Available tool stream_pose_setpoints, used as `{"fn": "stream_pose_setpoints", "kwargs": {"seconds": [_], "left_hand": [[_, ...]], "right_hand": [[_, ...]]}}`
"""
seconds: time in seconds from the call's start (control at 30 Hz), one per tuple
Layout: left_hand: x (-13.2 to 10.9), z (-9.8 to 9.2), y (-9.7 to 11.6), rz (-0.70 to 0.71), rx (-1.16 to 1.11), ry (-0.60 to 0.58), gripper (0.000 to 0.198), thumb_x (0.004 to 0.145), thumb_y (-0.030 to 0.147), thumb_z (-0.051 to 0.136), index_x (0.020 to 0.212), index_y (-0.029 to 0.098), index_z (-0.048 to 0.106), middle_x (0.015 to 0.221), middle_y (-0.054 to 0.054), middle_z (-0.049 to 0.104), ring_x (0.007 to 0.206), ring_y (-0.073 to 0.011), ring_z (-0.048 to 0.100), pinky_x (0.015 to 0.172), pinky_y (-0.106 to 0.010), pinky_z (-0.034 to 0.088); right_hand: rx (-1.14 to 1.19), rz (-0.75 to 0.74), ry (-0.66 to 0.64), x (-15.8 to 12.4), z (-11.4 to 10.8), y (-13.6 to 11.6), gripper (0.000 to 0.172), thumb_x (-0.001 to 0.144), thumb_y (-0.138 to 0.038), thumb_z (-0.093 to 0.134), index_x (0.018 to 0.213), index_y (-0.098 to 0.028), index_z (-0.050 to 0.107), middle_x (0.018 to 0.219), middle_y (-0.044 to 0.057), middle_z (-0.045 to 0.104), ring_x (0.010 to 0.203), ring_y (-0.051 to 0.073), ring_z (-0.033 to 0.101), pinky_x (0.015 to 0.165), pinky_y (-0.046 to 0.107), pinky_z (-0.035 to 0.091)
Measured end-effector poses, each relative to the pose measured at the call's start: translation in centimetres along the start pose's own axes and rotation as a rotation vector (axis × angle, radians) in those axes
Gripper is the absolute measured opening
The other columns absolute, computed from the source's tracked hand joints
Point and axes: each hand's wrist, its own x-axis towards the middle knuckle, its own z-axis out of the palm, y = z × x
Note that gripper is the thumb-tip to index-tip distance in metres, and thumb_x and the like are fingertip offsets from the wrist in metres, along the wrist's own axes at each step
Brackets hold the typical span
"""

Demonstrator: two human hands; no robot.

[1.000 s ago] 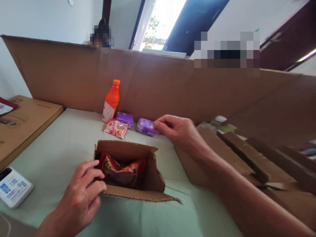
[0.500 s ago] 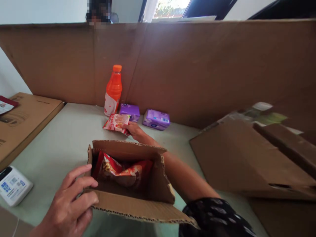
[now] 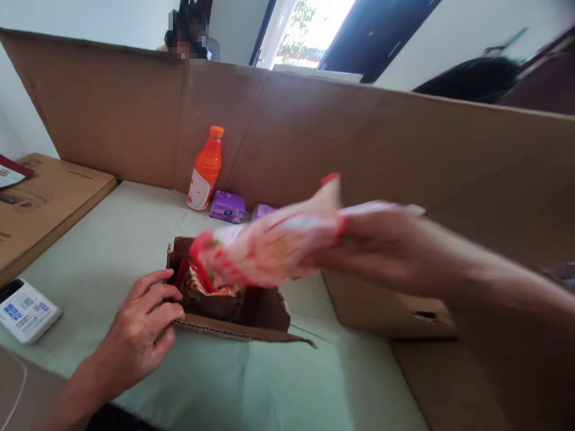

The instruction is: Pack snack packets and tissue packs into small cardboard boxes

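The right hand pinches a blurred red-and-white packet over the open cardboard box. The left hand, fingers loosely spread, touches the box's left edge; I see 2 purple packs beyond.

The right hand and the packet it holds are blurred, the packet's print unreadable. The packet covers part of the box, of the bag inside and of one purple pack. The left edge cuts off the white device and flat carton. The cardboard screen hides most of a person.
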Motion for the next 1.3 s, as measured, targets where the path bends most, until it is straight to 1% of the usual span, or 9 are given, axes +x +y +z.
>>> {"fn": "stream_pose_setpoints", "kwargs": {"seconds": [0.1,0.23,0.37,0.47,0.63,0.83,0.93,1.03,1.3], "left_hand": [[-0.3,0.0,0.0,0.004,0.014,0.013,0.030,0.082,-0.005,0.050,0.094,0.020,0.058,0.105,-0.006,0.064,0.129,-0.0259,0.049,0.103,-0.044,0.051],[-0.4,0.0,-0.1,0.015,0.023,0.021,0.029,0.080,-0.005,0.049,0.092,0.020,0.058,0.104,-0.006,0.065,0.128,-0.0260,0.050,0.102,-0.046,0.052],[-0.3,0.0,-0.4,0.020,0.011,0.020,0.029,0.079,-0.004,0.050,0.092,0.021,0.058,0.103,-0.006,0.065,0.127,-0.0261,0.051,0.102,-0.046,0.052],[-0.3,0.0,-0.4,0.016,0.003,0.034,0.030,0.079,-0.005,0.050,0.093,0.020,0.059,0.104,-0.006,0.065,0.127,-0.0262,0.051,0.101,-0.045,0.053],[-0.1,0.1,-0.4,0.020,-0.007,0.037,0.031,0.079,-0.006,0.050,0.093,0.020,0.059,0.102,-0.005,0.066,0.127,-0.0257,0.051,0.102,-0.044,0.053],[-0.2,0.2,-0.7,0.019,-0.020,0.002,0.033,0.081,-0.005,0.051,0.100,0.020,0.060,0.105,-0.006,0.066,0.129,-0.0258,0.050,0.104,-0.045,0.050],[-0.2,0.0,-0.7,0.024,-0.016,0.000,0.030,0.082,-0.004,0.051,0.098,0.020,0.060,0.105,-0.006,0.066,0.129,-0.0255,0.050,0.105,-0.044,0.049],[-0.1,-0.3,-0.5,0.016,-0.005,-0.010,0.028,0.084,-0.003,0.051,0.097,0.021,0.060,0.104,-0.005,0.067,0.129,-0.0248,0.050,0.105,-0.044,0.049],[0.3,-0.4,-0.8,0.017,-0.007,-0.001,0.028,0.082,-0.004,0.050,0.093,0.021,0.059,0.100,-0.004,0.068,0.126,-0.0240,0.052,0.104,-0.043,0.051]], "right_hand": [[-0.178,0.041,-0.495,2.0,4.0,-1.0,0.016,0.084,-0.017,0.057,0.070,-0.018,0.065,0.061,-0.002,0.061,0.053,0.009,0.048,0.052,0.023,0.035],[-0.228,0.071,-0.698,3.4,7.2,-0.8,0.012,0.075,-0.008,0.054,0.071,-0.018,0.060,0.065,-0.003,0.060,0.060,0.009,0.046,0.058,0.023,0.031],[-0.141,0.103,-0.606,3.3,7.2,-0.6,0.009,0.077,-0.015,0.054,0.068,-0.017,0.057,0.059,-0.005,0.049,0.055,0.008,0.038,0.055,0.022,0.028],[-0.057,0.200,-0.520,2.8,7.7,-0.3,0.012,0.084,-0.023,0.054,0.079,-0.016,0.063,0.065,-0.003,0.056,0.057,0.010,0.044,0.055,0.021,0.034],[-0.573,0.258,-0.713,0.9,8.1,-0.7,0.010,0.077,-0.015,0.062,0.069,-0.018,0.068,0.068,0.005,0.068,0.062,0.018,0.059,0.060,0.028,0.038],[-0.569,0.011,-0.362,1.6,7.8,-4.1,0.020,0.095,-0.025,0.057,0.105,-0.021,0.074,0.102,0.009,0.073,0.091,0.022,0.067,0.079,0.032,0.046],[-0.504,-0.010,-0.482,3.1,9.7,-4.5,0.028,0.093,-0.029,0.064,0.119,-0.020,0.069,0.114,0.010,0.071,0.094,0.023,0.067,0.079,0.032,0.045],[-0.483,0.093,-0.654,3.7,10.5,-3.7,0.015,0.092,-0.019,0.060,0.097,-0.017,0.074,0.093,0.008,0.075,0.080,0.020,0.066,0.067,0.028,0.039],[-0.411,0.242,-0.738,1.3,11.3,0.4,0.026,0.084,-0.009,0.055,0.093,-0.020,0.076,0.092,0.007,0.077,0.084,0.020,0.070,0.070,0.027,0.042]]}}
